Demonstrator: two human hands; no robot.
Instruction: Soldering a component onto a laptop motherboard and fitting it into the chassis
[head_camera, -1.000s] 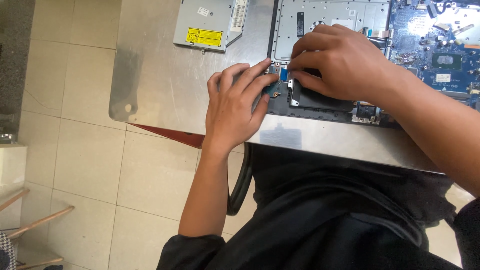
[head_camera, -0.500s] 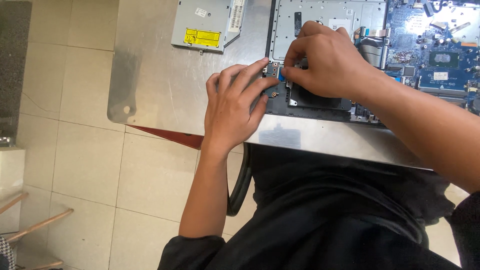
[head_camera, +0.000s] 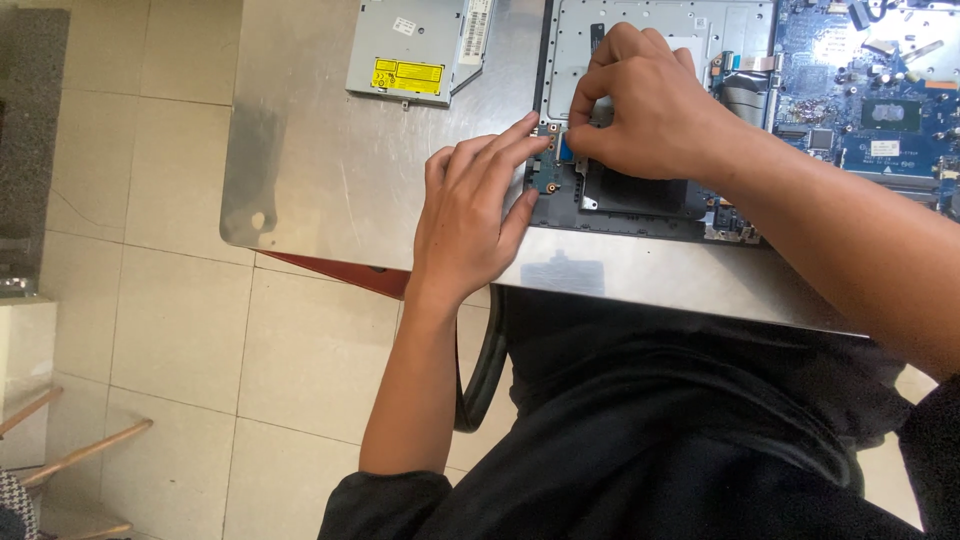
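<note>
The laptop chassis lies opened on the metal table, its long axis running 3 to 9 o'clock; the motherboard is exposed at 2 o'clock. An optical drive already lies apart at 11 o'clock. The small daughterboard is still seated at the chassis's left edge. Left hand: fingers flat, pressing the daughterboard. Right hand: fingertips pinched on a blue tab beside it.

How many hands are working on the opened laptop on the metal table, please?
2. The left hand rests fingertips on the small green circuit board at the black laptop chassis's corner; the right hand pinches a blue tab beside it.
</note>
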